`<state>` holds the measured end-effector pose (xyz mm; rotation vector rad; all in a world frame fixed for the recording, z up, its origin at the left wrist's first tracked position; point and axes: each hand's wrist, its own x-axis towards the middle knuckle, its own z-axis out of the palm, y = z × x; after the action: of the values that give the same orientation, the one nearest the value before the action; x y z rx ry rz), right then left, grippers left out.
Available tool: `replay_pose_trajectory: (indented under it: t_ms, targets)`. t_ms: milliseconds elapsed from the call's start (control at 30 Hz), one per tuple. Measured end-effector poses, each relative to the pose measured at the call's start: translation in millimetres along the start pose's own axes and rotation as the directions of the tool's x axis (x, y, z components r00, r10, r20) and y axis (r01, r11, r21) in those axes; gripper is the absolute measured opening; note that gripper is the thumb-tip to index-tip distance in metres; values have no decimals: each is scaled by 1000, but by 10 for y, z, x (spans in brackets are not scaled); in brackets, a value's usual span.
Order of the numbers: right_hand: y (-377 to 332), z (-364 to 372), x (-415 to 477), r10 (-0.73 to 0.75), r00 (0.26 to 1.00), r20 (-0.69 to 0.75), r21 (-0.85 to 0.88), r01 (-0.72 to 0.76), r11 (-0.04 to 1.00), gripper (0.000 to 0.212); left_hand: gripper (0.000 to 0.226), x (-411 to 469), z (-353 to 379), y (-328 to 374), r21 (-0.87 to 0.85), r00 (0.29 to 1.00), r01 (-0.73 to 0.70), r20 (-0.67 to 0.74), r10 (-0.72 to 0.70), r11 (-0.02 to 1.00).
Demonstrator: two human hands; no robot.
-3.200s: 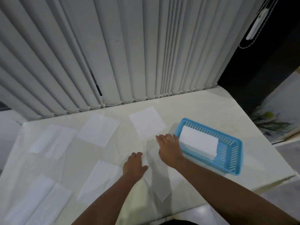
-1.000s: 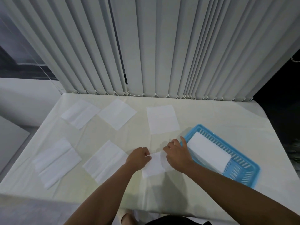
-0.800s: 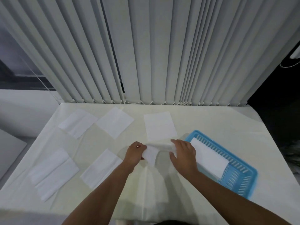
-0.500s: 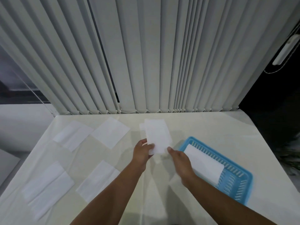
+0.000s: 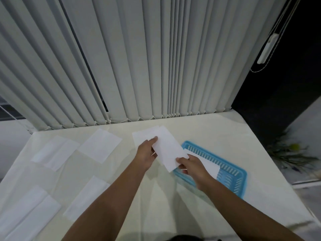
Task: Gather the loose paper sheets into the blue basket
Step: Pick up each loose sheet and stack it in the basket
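I see left hand (image 5: 145, 153) and right hand (image 5: 191, 166), fingers clamped on one thin white rectangular sheet (image 5: 169, 148), held above the pale counter (image 5: 217, 136), beside the slotted blue plastic basket (image 5: 231, 173), flat white paper (image 5: 206, 162) inside

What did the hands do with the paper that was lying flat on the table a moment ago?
They picked it up. The left hand and right hand were pressing the sheet flat beside the blue basket; now they pinch it by its edges, lifted off the table, next to the basket. The paper already in the basket and the other loose sheets stayed put.
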<state>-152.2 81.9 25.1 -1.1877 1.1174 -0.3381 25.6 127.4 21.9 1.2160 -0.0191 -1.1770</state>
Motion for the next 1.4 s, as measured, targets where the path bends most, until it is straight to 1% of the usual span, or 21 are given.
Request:
replay_pose_trajectory:
  t_ms: [67, 133, 167, 233, 300, 367, 400, 500, 667, 800, 900, 967, 1133, 1300, 1400]
  targets:
    - [48, -143, -11, 26, 999, -19, 1, -26, 1000, 9, 9, 66, 53, 60, 109, 1000, 5, 18, -7, 994]
    - [95, -280, -8, 59, 996, -71, 43, -56, 998, 2, 7, 125, 90, 68, 252, 1000, -2, 20, -3, 968]
    - [124, -353, 8, 72, 991, -110, 80, -63, 995, 7, 7, 149, 108, 57, 333, 1000, -9, 11, 6, 943]
    - [180, -500, 38, 105, 973, -204, 182, -68, 981, 16, 7, 187, 141, 1, 498, 1000, -21, 1, 24, 867]
    - [232, -647, 48, 128, 947, -296, 261, -49, 964, 13, 6, 201, 200, -86, 629, 1000, -29, 15, 25, 777]
    - [295, -773, 52, 130, 917, -376, 289, -18, 957, 7, 3, 202, 270, -182, 706, 1000, -30, 24, 18, 707]
    - [318, -820, 46, 128, 903, -409, 293, -4, 956, 7, 7, 198, 303, -226, 731, 999, -32, 28, 18, 682]
    - [387, -913, 39, 125, 868, -480, 296, 27, 955, 13, 19, 183, 382, -320, 757, 999, -43, 32, 28, 652]
    - [484, -1003, 45, 125, 840, -529, 269, 26, 963, 15, 19, 184, 475, -391, 771, 997, -66, 32, 65, 634]
    - [555, -992, 17, 98, 813, -574, 206, 28, 978, 16, 20, 205, 518, -455, 832, 995, -71, 19, 101, 551]
    - [617, -987, 0, 91, 807, -583, 178, 17, 984, 11, 18, 217, 512, -504, 853, 993, -76, 15, 120, 517]
    - [654, -982, 12, 90, 807, -583, 161, 7, 987, 10, 21, 209, 501, -527, 866, 992, -76, 14, 127, 494]
    - [732, -948, 58, 59, 799, -599, 96, -2, 995, 13, 25, 217, 488, -608, 915, 990, -81, 28, 138, 395]
    - [768, -969, 122, 69, 778, -624, 86, -19, 996, 6, 21, 269, 486, -653, 922, 991, -88, 43, 126, 377]
    - [775, -981, 152, 64, 776, -628, 63, -32, 998, 6, 20, 293, 492, -672, 937, 991, -95, 56, 123, 336]
